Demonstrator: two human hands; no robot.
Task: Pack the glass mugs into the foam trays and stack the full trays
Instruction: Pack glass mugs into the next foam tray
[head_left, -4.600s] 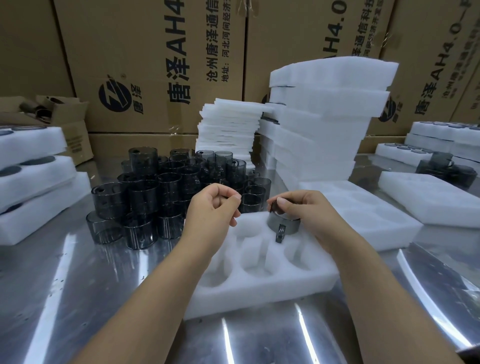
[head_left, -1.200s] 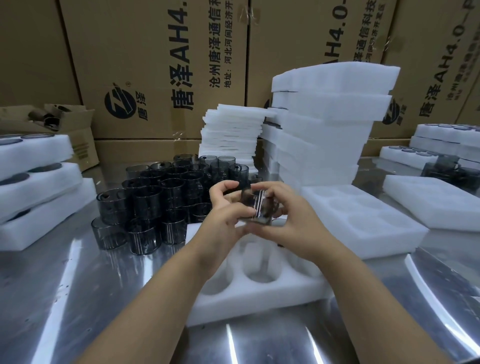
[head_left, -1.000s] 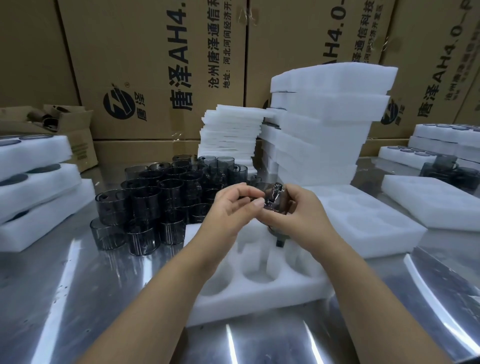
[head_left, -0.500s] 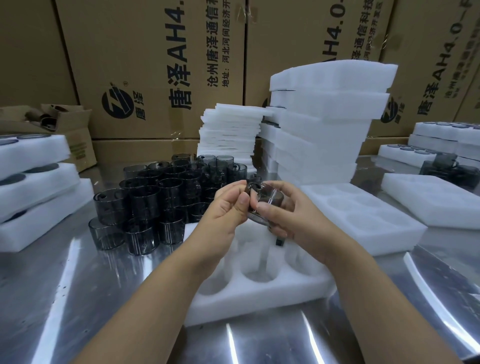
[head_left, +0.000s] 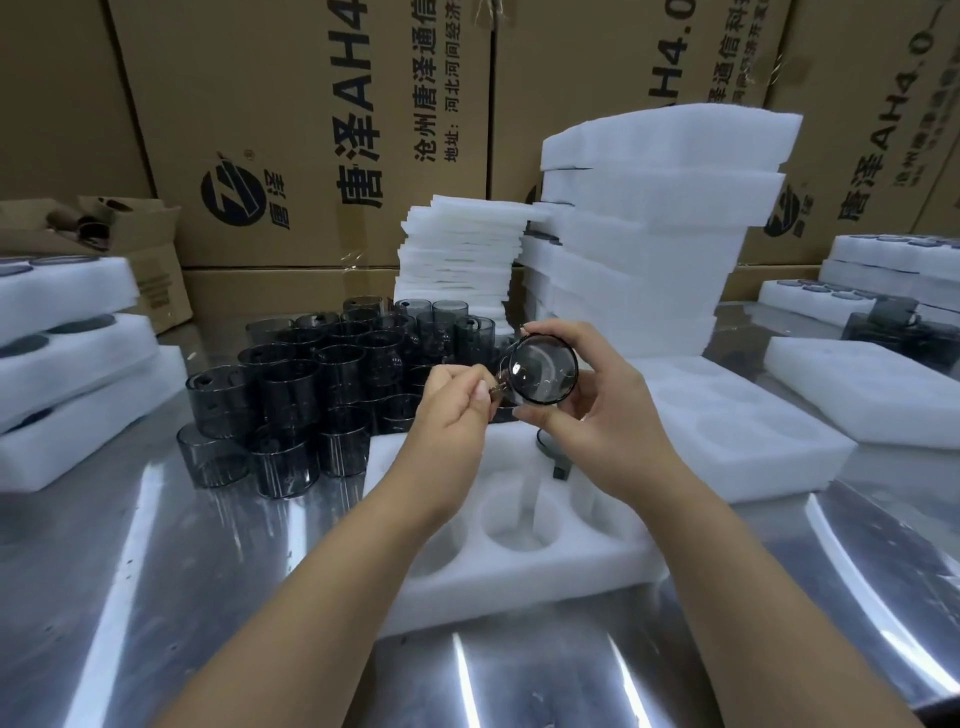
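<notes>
Both hands hung over the foam tray (head_left: 509, 597): my right hand (head_left: 602, 415) gripped the glass mug (head_left: 543, 370), its axis pointing at me, while my left hand (head_left: 454, 410) pinched its 9 o'clock edge. Empty pockets (head_left: 511, 514) lay at 6 o'clock, right hand nearer.

There were two hands, left hand (head_left: 457, 415) and right hand (head_left: 602, 415); one held mug (head_left: 543, 369); one seated mug (head_left: 551, 453); a mug cluster (head_left: 322, 384) too crowded to count; three single foam trays (head_left: 519, 587); three stacked full trays (head_left: 72, 364) at left.
</notes>
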